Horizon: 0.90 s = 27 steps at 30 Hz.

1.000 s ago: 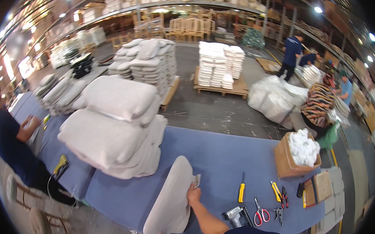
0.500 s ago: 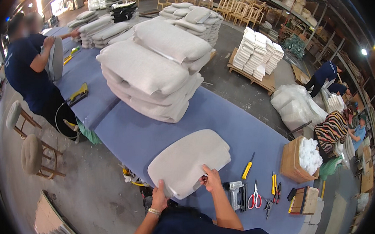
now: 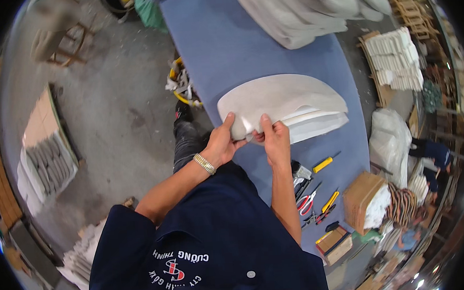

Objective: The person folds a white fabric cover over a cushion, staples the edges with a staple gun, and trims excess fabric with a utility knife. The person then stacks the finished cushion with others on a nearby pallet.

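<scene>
Head view: clamping near edge of pale fabric pad (image 3: pixel 279 95) between thumb and fingers of left hand (image 3: pixel 220 144); also pinching it just beside with right hand (image 3: pixel 277 145), fingers curled, little gap visible. Placed at blue table's (image 3: pixel 213 56) near side, white layers exposed. Close by: red-handled scissors (image 3: pixel 306 205), yellow-handled tool (image 3: pixel 323 165), cardboard box (image 3: pixel 360 200). Farther off: cushion stack (image 3: pixel 311 7), concrete floor (image 3: pixel 127 122), stool (image 3: pixel 48 45).
</scene>
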### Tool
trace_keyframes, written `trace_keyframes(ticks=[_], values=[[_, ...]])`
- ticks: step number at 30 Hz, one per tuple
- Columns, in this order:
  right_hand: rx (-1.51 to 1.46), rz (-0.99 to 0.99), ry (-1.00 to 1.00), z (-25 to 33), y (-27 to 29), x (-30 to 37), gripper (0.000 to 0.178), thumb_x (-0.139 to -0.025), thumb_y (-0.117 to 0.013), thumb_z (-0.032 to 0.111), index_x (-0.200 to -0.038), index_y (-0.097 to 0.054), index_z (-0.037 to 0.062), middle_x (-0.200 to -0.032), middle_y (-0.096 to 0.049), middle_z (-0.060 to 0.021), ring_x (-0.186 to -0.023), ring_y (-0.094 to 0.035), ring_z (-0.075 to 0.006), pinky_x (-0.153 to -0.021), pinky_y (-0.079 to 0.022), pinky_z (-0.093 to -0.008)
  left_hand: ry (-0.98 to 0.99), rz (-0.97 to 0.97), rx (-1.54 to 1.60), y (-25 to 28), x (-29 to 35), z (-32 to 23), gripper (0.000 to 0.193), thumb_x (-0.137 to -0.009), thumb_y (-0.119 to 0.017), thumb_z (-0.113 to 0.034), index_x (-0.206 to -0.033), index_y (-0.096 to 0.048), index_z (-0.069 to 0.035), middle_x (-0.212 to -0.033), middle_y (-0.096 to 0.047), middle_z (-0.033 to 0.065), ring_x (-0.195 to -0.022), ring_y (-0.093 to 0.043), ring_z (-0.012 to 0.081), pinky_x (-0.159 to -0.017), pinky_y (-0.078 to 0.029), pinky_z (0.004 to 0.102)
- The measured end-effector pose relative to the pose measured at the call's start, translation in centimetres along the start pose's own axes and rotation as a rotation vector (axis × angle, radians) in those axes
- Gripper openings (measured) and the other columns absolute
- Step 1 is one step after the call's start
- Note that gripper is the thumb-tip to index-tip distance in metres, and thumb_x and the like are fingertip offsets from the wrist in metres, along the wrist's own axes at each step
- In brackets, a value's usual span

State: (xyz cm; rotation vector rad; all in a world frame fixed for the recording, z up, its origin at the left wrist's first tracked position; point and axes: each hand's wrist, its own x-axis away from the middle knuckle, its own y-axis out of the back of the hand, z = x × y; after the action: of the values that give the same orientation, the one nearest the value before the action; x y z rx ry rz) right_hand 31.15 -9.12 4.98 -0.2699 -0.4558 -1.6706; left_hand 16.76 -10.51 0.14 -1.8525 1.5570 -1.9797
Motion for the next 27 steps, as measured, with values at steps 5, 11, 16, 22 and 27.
trace_keyframes(ticks=[5,11,16,22,27], values=[[0.114,0.003,0.092,2.1,-2.1,-2.3,0.042,-0.107,-0.063,0.034,-0.085,-0.065,-0.001,-0.074,-0.068,-0.0066,-0.066,-0.065,-0.0104,-0.063,-0.053,-0.0257,-0.288,-0.139,-0.423,0.8,0.9,-1.4,0.067,-0.108,-0.057,-0.045,-0.153,-0.041,0.002,-0.14,-0.061,0.0146,-0.123,-0.063,0.0237,-0.103,-0.054,0.0423],[0.167,0.003,0.073,3.0,-2.1,-2.3,0.042,-0.105,-0.065,0.035,-0.084,-0.065,-0.0007,-0.072,-0.069,-0.0083,-0.065,-0.065,-0.0103,-0.061,-0.052,-0.0256,-1.29,-0.061,-1.355,2.2,1.2,-1.2,0.059,-0.086,-0.081,-0.013,-0.141,-0.062,-0.011,-0.147,-0.058,0.0155,-0.133,-0.059,0.039,-0.107,-0.053,0.0434],[0.156,-0.022,-0.024,3.2,-1.5,-1.4,0.042,-0.103,-0.069,0.035,-0.082,-0.065,-0.0017,-0.067,-0.068,-0.0099,-0.057,-0.061,-0.0098,-0.052,-0.048,-0.0246,-1.384,0.019,-1.486,2.6,0.5,-0.4,0.056,-0.078,-0.081,-0.003,-0.131,-0.069,-0.017,-0.145,-0.06,0.0127,-0.136,-0.056,0.0401,-0.106,-0.054,0.0475],[0.239,0.078,-0.143,4.7,-1.7,-1.1,0.043,-0.101,-0.068,0.032,-0.076,-0.066,-0.0018,-0.056,-0.063,-0.0091,-0.039,-0.048,-0.0089,-0.038,-0.035,-0.0256,-1.392,0.042,-1.651,2.7,0.5,-0.9,0.055,-0.077,-0.079,0.0,-0.127,-0.071,-0.02,-0.143,-0.06,0.0137,-0.137,-0.054,0.0427,-0.106,-0.054,0.049],[0.24,0.07,-0.181,4.4,-2.1,-0.7,0.044,-0.102,-0.068,0.033,-0.074,-0.065,-0.0011,-0.054,-0.061,-0.0084,-0.039,-0.048,-0.0089,-0.037,-0.035,-0.0255,-1.316,0.102,-1.304,2.9,0.5,-0.5,0.053,-0.072,-0.079,0.002,-0.12,-0.073,-0.019,-0.142,-0.06,0.0146,-0.138,-0.055,0.0417,-0.109,-0.054,0.0504]])
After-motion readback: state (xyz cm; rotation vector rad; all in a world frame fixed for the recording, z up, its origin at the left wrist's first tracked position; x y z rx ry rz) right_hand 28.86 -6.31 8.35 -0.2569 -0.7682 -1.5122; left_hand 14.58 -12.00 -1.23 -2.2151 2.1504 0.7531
